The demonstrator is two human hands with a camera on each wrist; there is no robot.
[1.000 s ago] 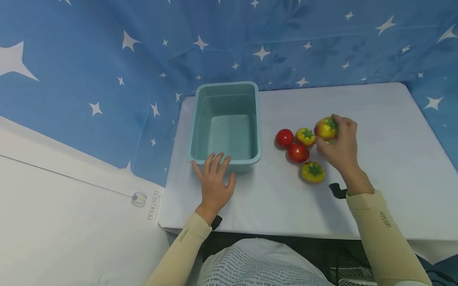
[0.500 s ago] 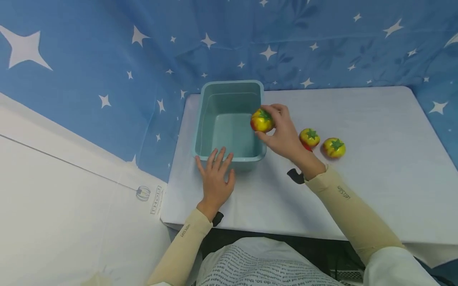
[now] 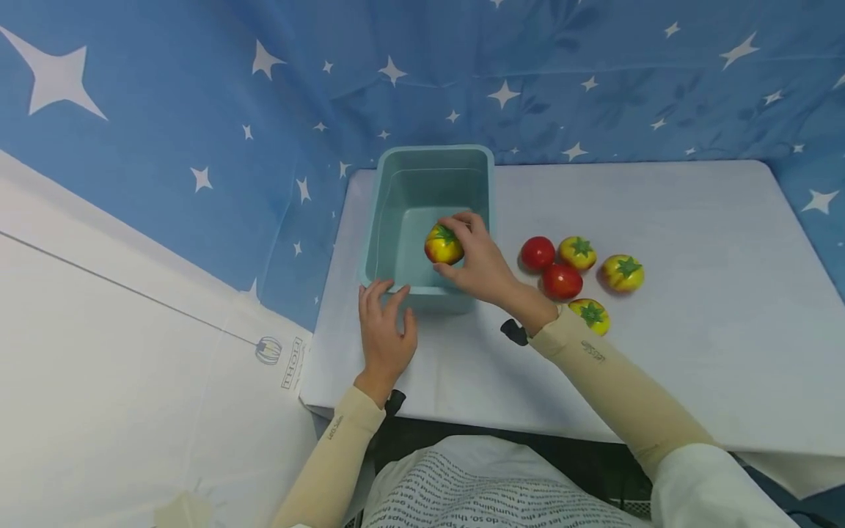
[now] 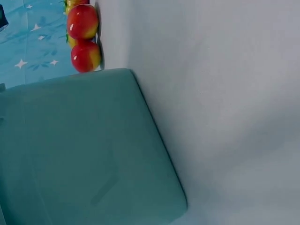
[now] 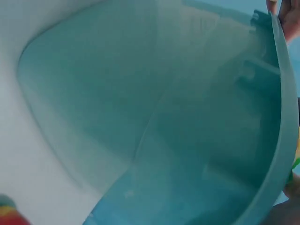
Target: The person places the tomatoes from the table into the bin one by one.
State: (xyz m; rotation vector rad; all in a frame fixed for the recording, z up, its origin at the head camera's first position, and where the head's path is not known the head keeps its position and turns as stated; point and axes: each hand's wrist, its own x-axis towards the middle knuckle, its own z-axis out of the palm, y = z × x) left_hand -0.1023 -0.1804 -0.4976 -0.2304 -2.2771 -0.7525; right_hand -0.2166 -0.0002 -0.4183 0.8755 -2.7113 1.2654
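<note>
Filling the back of my head view is a blue curtain (image 3: 422,44) printed with white stars, and below it I see the white-covered table (image 3: 739,330). Two beige sleeves reach in from the person's side, the right sleeve (image 3: 620,378) crossing the table at a slant, the left sleeve (image 3: 333,455) near its front edge. On the table's left part sits a teal bin (image 3: 432,192), upright, its mouth facing up.

I have the left hand (image 3: 385,337) at the bin's near side, fingers loosely bent with their tips at the rim, thumb standing apart. The right hand (image 3: 485,270) reaches over the bin's right side, pinching a yellow-and-red fruit (image 3: 441,248), thumb on the near side, fingers on the far side. The fruit sits out at the fingertips with its left half free, its green leafy cap turned up beside the fingers. It lies over the bin's interior; on my right wrist feed, a sliver shows just past the rim.

Right of the bin lie three more yellow fruits (image 3: 623,275), the nearest partly hidden by the right sleeve. Two glossy red fruits (image 3: 562,281) sit close among them, on the side toward the bin.
</note>
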